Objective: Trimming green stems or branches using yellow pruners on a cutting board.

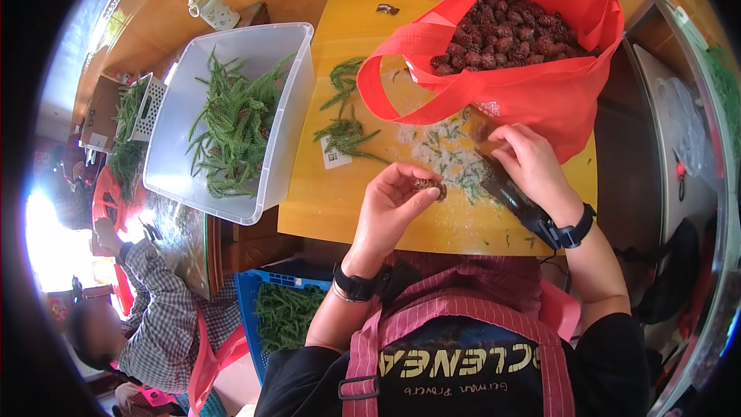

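My left hand [392,205] pinches a small brown pine cone [430,187] between thumb and fingertips, above the yellow table. To its right, my right hand [532,161] has its fingers curled, with a blurred brownish thing [480,125] at their tips. What they grip, if anything, I cannot make out. Beneath that hand lies a long dark tool [509,194], slanting toward the table's near edge; its kind is unclear. White flakes and green needle bits [448,156] are scattered between the hands. Beyond them stands a red bag [532,100] full of pine cones [505,35].
A clear plastic bin [289,120] of green sprigs stands at the left. Loose sprigs [349,135] lie on the table [332,216]. Below left is a blue crate [248,316] of greenery. A person in a checked shirt [166,324] sits at the far left.
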The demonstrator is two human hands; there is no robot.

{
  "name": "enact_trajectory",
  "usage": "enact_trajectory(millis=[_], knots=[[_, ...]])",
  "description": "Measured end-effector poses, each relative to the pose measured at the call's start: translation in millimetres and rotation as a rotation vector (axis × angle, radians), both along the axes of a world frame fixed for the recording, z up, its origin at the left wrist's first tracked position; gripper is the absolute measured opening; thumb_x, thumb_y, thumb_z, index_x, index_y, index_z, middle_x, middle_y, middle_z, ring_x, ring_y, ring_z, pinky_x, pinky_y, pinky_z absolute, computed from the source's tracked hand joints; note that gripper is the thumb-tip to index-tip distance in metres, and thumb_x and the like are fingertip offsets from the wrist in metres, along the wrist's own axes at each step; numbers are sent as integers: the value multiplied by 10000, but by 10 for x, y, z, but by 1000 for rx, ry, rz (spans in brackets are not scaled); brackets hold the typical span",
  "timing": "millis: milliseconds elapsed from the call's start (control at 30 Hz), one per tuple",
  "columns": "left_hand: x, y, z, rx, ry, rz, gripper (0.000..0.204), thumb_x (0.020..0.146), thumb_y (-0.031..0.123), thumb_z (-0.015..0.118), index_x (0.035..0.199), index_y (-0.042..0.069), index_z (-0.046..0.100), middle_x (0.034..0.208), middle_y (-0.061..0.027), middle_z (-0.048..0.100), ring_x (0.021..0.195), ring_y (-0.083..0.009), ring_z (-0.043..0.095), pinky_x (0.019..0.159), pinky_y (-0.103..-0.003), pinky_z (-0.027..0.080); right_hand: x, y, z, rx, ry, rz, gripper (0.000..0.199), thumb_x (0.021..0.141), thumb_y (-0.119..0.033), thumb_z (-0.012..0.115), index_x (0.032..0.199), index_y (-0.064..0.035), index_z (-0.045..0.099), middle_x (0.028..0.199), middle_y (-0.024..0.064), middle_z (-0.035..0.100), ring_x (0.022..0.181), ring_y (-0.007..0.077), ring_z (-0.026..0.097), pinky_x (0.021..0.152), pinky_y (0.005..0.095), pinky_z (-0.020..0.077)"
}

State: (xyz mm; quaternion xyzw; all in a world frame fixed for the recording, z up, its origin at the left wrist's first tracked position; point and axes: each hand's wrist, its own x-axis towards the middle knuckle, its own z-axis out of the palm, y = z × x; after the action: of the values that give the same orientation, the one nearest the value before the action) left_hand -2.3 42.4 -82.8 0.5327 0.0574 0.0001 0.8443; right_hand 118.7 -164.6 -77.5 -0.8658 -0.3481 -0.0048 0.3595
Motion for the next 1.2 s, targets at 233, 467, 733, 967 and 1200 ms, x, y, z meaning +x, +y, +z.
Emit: enact_trajectory(millis=[233, 467, 733, 967, 1200], knots=[[9, -3, 22, 32, 72, 94, 157, 851, 26, 560, 1003, 7, 531, 966, -64, 598, 888, -109, 576, 744, -221, 468, -12, 28, -71, -337, -40, -10, 148, 733, -128, 660, 812, -46, 565, 764, 104, 588, 720, 284, 595, 598, 384, 465], [2, 31, -104, -9, 45, 75, 164, 852, 6, 543, 1014, 2, 514, 994, -71, 582, 914, -131, 572, 824, -268, 478, 71, 143, -157, -439, -132, -16, 115, 712, -130, 646, 778, -77, 569, 742, 89, 593, 724, 278, 594, 596, 382, 468], [20, -17, -64, -80, 30, 90, 153, 838, -8, 558, 968, 24, 484, 999, -94, 577, 919, -152, 575, 827, -279, 478, 124, 252, 34, -55, 302, 6, 77, 794, -81, 583, 779, -26, 531, 708, 74, 589, 653, 170, 597, 584, 290, 456], [28, 8, -65, -22, 97, 23, 186, 817, -1, 600, 958, 12, 481, 981, -84, 583, 911, -166, 595, 780, -259, 485, 17, 35, 65, 128, 485, 106, 21, 815, -3, 545, 830, 6, 533, 730, 48, 606, 669, 110, 582, 604, 246, 452], [45, -42, 30, -155, 50, 19, 183, 818, -10, 591, 962, 15, 481, 994, -86, 577, 932, -188, 600, 766, -283, 502, -99, -200, 95, -61, 381, 103, 76, 791, -9, 575, 852, 32, 598, 745, 115, 632, 671, 157, 626, 619, 250, 472]])
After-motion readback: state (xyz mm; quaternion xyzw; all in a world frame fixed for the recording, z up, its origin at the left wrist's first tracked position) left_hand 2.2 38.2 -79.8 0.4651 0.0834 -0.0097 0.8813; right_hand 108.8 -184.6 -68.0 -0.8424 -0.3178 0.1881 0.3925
